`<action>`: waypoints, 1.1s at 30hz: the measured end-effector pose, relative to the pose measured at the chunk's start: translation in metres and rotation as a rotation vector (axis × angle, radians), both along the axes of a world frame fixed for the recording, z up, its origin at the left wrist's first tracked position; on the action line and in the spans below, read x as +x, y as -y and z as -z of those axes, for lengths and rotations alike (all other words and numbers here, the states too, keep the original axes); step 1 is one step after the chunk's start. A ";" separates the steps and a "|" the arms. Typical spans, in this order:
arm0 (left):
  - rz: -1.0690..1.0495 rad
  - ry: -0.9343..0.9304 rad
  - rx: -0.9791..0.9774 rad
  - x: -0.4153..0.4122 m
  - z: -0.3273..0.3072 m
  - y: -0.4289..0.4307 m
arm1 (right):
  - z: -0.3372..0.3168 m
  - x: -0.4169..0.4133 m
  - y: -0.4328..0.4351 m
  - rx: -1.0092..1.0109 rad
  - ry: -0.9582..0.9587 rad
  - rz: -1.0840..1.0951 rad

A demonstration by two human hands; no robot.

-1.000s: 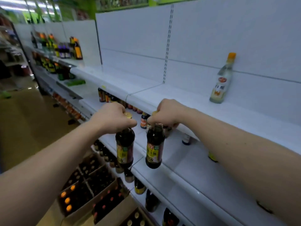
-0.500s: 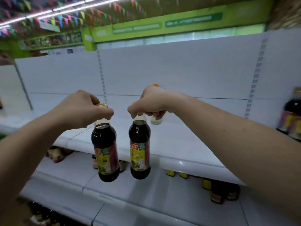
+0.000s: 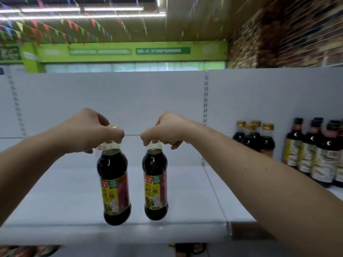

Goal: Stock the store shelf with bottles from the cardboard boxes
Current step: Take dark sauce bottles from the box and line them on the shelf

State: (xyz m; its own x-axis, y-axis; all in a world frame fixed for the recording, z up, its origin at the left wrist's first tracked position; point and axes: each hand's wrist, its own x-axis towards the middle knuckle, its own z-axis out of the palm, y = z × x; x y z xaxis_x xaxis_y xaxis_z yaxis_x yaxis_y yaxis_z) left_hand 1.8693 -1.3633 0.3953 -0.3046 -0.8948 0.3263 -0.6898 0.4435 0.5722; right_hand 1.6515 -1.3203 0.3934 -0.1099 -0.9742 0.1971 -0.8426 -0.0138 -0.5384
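Note:
My left hand (image 3: 91,129) grips the gold-capped neck of a dark soy sauce bottle (image 3: 114,186) with a yellow and red label. My right hand (image 3: 167,129) grips the neck of a second, matching bottle (image 3: 156,184). Both bottles hang upright side by side, just above the front part of a white top shelf (image 3: 55,197). The cardboard boxes are out of view.
On the same shelf to the right stand three gold-capped dark bottles (image 3: 254,140) and several taller dark-capped bottles (image 3: 313,154). A white slotted back panel (image 3: 130,101) rises behind the shelf. A lower shelf with bottles (image 3: 187,249) peeks out beneath.
Both hands have lifted the two bottles from the lower shelf level up to the top shelf. The view has swung up and to the right, bringing the stocked bottles on the right into sight.

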 end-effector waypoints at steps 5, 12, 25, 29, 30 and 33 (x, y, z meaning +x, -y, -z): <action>0.028 0.012 0.043 -0.085 0.001 0.014 | 0.000 -0.081 0.003 -0.003 -0.033 0.032; 0.027 0.020 0.052 -0.181 0.005 0.035 | -0.001 -0.167 0.025 0.014 -0.064 0.058; 0.119 0.032 0.065 -0.254 0.023 0.101 | 0.017 -0.229 0.080 0.070 -0.025 0.146; 0.145 0.029 0.061 -0.261 0.027 0.129 | 0.018 -0.235 0.101 0.102 -0.055 0.183; 0.151 0.027 0.056 -0.263 0.028 0.136 | 0.018 -0.236 0.105 0.111 -0.063 0.187; 0.155 0.025 0.036 -0.270 0.031 0.152 | 0.018 -0.240 0.116 0.138 -0.083 0.187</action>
